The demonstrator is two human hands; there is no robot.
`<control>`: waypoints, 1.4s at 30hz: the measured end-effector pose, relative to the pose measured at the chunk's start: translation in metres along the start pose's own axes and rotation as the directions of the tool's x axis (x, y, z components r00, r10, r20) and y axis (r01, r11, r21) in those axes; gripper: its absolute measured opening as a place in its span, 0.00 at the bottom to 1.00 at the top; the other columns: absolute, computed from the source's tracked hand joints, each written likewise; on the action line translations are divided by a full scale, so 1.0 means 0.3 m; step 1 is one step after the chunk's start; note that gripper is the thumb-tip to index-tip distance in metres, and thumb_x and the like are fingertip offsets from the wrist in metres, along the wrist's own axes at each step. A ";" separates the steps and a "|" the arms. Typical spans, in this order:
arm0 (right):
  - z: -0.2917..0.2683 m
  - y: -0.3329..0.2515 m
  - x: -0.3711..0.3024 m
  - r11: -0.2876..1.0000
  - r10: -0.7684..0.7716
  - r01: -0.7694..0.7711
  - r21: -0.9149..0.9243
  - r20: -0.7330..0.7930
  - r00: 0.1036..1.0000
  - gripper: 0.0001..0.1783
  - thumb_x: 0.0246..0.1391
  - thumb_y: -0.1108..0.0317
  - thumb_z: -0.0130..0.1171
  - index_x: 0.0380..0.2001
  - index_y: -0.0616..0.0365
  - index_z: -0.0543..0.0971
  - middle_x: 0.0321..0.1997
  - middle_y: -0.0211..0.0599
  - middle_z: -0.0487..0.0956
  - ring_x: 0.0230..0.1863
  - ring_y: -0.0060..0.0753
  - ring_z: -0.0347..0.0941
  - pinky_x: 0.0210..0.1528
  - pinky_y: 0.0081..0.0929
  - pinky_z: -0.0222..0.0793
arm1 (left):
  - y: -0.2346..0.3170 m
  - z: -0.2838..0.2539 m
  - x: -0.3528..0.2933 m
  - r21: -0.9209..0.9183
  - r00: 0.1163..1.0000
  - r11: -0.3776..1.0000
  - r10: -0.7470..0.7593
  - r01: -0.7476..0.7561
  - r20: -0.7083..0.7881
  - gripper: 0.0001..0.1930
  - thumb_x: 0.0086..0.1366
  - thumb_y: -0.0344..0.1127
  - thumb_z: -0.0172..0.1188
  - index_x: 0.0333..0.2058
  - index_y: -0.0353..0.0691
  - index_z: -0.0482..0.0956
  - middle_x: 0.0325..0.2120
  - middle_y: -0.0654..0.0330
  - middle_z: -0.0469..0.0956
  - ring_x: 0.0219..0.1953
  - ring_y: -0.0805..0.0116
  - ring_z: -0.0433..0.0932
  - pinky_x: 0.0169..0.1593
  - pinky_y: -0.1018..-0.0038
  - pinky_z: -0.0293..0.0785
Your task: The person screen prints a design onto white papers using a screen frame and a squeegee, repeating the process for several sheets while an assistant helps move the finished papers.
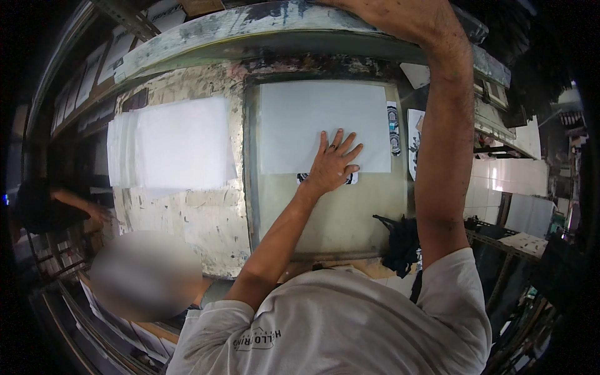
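Note:
My left hand [331,165] lies flat with its fingers spread on a large white sheet [300,125], and one finger wears a dark ring. The sheet rests on a pale, framed panel [331,219] set into the worktable. From under the sheet's lower edge, beside my left hand, peeks a piece with black printing [354,178]. My right arm stretches up to the far side, where my right hand [394,15] is at the paint-stained beam [250,22]. The picture's top edge cuts off its fingers, so any grip there is hidden.
A stack of white sheets [181,144] lies on the paint-smeared tabletop [206,219] to the left. Printed strips [393,128] stand right of the panel. Dark cloth [400,240] hangs at its lower right corner. Another person's arm [78,205] shows far left; a blurred shape [147,275] is below.

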State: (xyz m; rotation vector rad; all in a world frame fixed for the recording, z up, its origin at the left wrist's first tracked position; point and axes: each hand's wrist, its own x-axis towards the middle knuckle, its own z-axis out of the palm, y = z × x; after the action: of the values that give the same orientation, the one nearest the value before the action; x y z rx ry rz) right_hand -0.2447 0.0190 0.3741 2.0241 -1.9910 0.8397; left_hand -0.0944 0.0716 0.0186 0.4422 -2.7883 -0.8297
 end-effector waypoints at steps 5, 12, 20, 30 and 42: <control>0.001 0.081 -0.015 0.997 0.077 -0.075 -0.025 0.096 0.992 0.23 0.46 0.49 0.71 0.35 0.59 0.89 0.27 0.40 0.85 0.32 0.35 0.79 0.42 0.36 0.75 | 0.023 -0.201 -0.021 -0.334 0.969 0.942 -0.060 -0.024 -0.239 0.32 0.69 0.41 0.61 0.69 0.46 0.65 0.70 0.52 0.63 0.74 0.49 0.56 0.75 0.47 0.39; 0.083 -0.041 -0.258 1.000 0.021 -0.020 -0.020 0.066 0.998 0.28 0.45 0.58 0.75 0.53 0.48 0.84 0.48 0.47 0.84 0.48 0.43 0.83 0.47 0.35 0.77 | -0.055 -0.617 -0.282 -0.634 0.316 0.674 -0.549 -0.380 -0.773 0.54 0.61 0.54 0.72 0.72 0.31 0.49 0.53 0.50 0.77 0.54 0.60 0.77 0.60 0.63 0.73; 0.300 -0.122 -0.634 0.978 0.116 -0.127 0.168 0.073 0.991 0.22 0.50 0.64 0.69 0.51 0.42 0.85 0.34 0.41 0.82 0.32 0.44 0.79 0.36 0.39 0.73 | -0.141 -0.439 -0.701 -0.855 0.360 0.518 -0.803 0.030 -0.475 0.41 0.40 0.19 0.76 0.59 0.28 0.73 0.48 0.57 0.81 0.51 0.64 0.78 0.56 0.69 0.75; 0.638 -0.062 -0.867 0.970 0.227 -0.236 -0.056 0.556 0.800 0.45 0.40 0.69 0.74 0.66 0.46 0.72 0.53 0.40 0.73 0.57 0.41 0.66 0.63 0.49 0.51 | -0.290 -0.176 -0.846 -0.336 0.474 0.836 -0.529 0.433 -0.704 0.44 0.37 0.46 0.83 0.57 0.39 0.78 0.65 0.49 0.66 0.65 0.46 0.63 0.66 0.55 0.66; 0.962 0.436 -0.371 0.983 0.153 -0.124 -0.133 0.227 0.962 0.46 0.36 0.66 0.73 0.65 0.45 0.74 0.58 0.46 0.75 0.61 0.45 0.66 0.62 0.47 0.49 | -0.245 -0.200 -0.850 -0.440 0.460 0.787 -0.613 0.433 -0.643 0.43 0.43 0.47 0.80 0.60 0.45 0.78 0.69 0.49 0.58 0.64 0.48 0.63 0.66 0.56 0.64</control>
State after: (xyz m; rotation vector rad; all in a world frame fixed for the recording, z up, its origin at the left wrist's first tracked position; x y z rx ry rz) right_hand -0.2882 -0.0412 0.0466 2.0177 -2.2728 0.5089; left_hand 0.1771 0.0693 0.0005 1.3214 -1.7173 -0.7738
